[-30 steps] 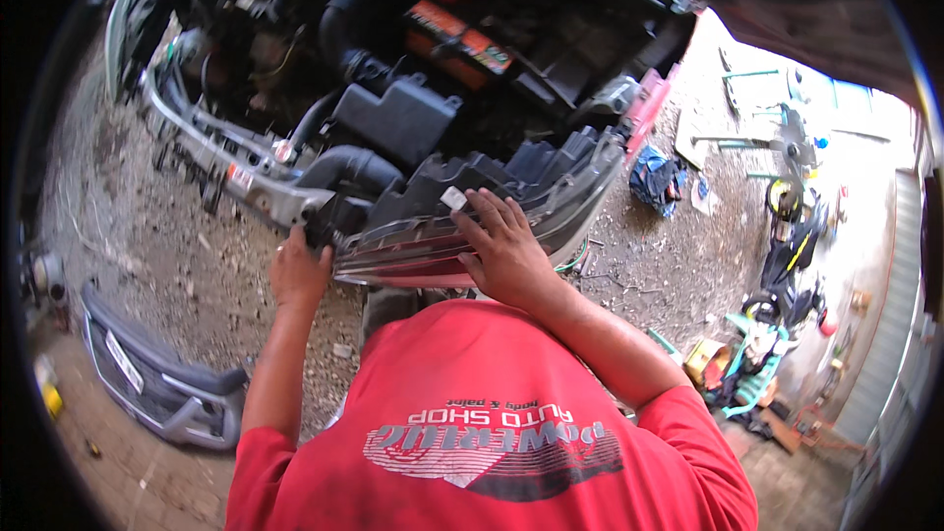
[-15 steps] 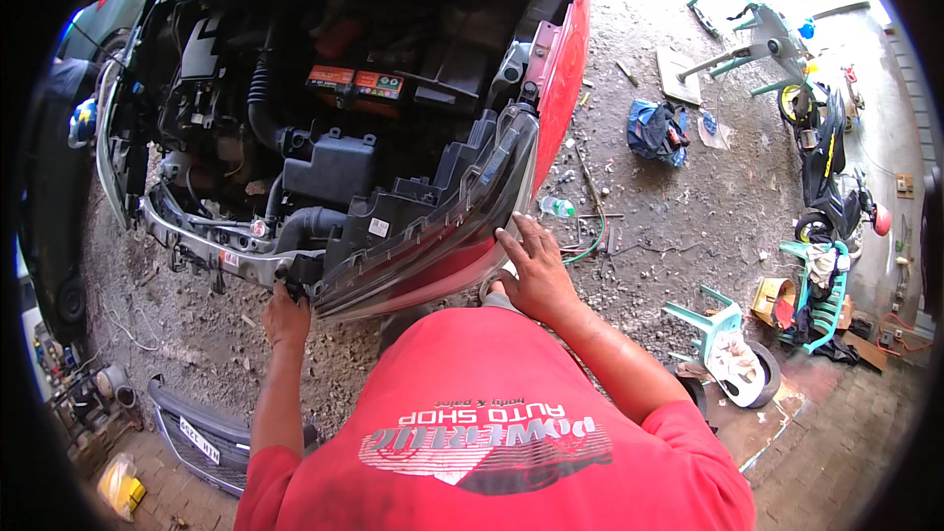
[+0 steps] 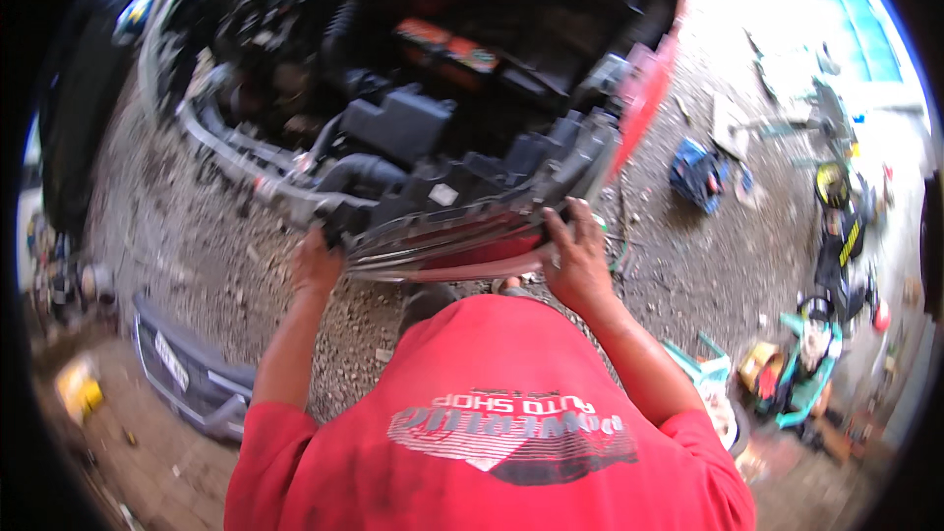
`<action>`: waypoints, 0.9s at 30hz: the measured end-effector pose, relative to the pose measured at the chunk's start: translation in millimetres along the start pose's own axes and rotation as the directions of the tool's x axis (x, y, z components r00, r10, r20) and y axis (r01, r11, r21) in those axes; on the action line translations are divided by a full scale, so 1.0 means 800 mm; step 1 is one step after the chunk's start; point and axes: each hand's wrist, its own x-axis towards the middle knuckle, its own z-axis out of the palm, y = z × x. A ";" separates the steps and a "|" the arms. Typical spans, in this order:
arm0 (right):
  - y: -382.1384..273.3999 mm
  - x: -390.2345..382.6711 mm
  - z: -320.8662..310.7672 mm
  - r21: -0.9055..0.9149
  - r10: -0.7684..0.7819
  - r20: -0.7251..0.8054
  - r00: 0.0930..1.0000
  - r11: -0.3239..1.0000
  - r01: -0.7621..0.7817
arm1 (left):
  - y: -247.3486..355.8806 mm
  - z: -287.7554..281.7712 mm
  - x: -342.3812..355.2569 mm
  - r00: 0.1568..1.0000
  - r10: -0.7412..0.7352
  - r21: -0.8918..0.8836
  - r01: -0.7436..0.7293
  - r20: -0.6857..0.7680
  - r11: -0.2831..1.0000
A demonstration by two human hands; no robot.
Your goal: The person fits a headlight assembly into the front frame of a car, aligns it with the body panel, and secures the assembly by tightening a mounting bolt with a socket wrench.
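Observation:
A car headlight (image 3: 472, 254) with a clear lens and black housing lies across the front corner of the open engine bay, just ahead of my body. My left hand (image 3: 317, 264) is closed round its inner end, by a dark bracket, with the fingertips partly hidden. At the outer end, my right hand (image 3: 578, 258) grips the lens edge, fingers up over it and the thumb lower down. Behind the headlight sit a black airbox (image 3: 398, 125) and a battery (image 3: 447, 46) with an orange label. Motion blur softens the car's details.
A bare front crossmember (image 3: 231, 162) runs left from the headlight. The red fender (image 3: 644, 103) rises at right. A dark grille (image 3: 187, 369) lies on the ground at left. A blue bag (image 3: 696, 177), a motorbike (image 3: 838, 241) and green plastic chairs (image 3: 811, 369) stand at right.
The view has turned, so the car sits further right and tilts differently. Both hands stay at the headlight's ends; my right fingers now point more upward over its outer edge.

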 end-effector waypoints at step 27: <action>-0.268 0.209 0.149 0.023 -0.544 0.476 0.691 0.793 0.608 | -0.024 0.017 0.000 0.970 0.127 -0.263 -0.181 -0.209 0.948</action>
